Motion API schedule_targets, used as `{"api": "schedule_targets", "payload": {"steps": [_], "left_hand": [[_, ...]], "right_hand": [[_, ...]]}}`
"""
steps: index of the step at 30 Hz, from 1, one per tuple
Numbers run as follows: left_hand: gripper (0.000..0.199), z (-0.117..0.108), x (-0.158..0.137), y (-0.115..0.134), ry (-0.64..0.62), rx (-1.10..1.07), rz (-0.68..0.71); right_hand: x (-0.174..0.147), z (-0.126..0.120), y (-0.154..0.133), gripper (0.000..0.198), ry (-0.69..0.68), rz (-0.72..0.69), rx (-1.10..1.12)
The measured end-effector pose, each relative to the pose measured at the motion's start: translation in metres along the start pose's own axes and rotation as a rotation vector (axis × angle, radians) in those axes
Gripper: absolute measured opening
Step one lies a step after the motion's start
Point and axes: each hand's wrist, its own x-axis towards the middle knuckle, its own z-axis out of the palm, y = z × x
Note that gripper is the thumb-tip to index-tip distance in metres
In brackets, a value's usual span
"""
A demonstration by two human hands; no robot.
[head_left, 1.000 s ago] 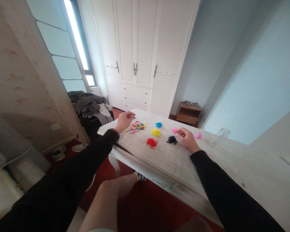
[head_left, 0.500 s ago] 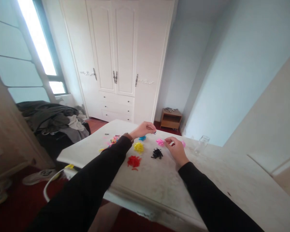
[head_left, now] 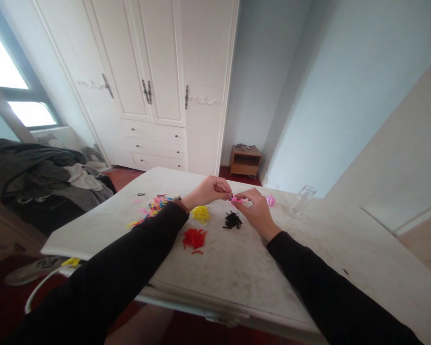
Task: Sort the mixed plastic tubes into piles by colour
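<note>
My left hand (head_left: 211, 189) pinches a small dark piece (head_left: 232, 197) between thumb and fingertips, too small to name. My right hand (head_left: 254, 207) meets it from the right, thumb and fingers closed at the same spot; what they hold is hidden. Pink pieces (head_left: 238, 200) show around the right fingertips, so that pile is partly covered. Nearer to me lie a heap of short black pieces (head_left: 232, 220), a yellow heap (head_left: 200, 214) and a red heap (head_left: 194, 238) with one red strip apart.
A mixed multicoloured pile (head_left: 158, 205) lies left, partly behind my left sleeve. A pink round item (head_left: 270, 201) and a clear glass jar (head_left: 303, 199) stand at the right on the white table (head_left: 244, 278). A white wardrobe (head_left: 158, 62) stands behind.
My left and right fingertips have come together over the pink pile; they were apart before. The view has turned slightly right and down.
</note>
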Motion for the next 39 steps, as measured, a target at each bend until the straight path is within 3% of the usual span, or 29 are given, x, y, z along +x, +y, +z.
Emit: {"api": "schedule_targets", "payload": {"steps": [27, 39], "left_hand": [[0.031, 0.001, -0.006, 0.008, 0.027, 0.105, -0.007], [0.018, -0.005, -0.007, 0.008, 0.038, 0.325, 0.091]], "right_hand": [[-0.001, 0.000, -0.005, 0.015, 0.015, 0.077, 0.058], [-0.001, 0.000, -0.007, 0.016, 0.060, 0.110, 0.077]]}}
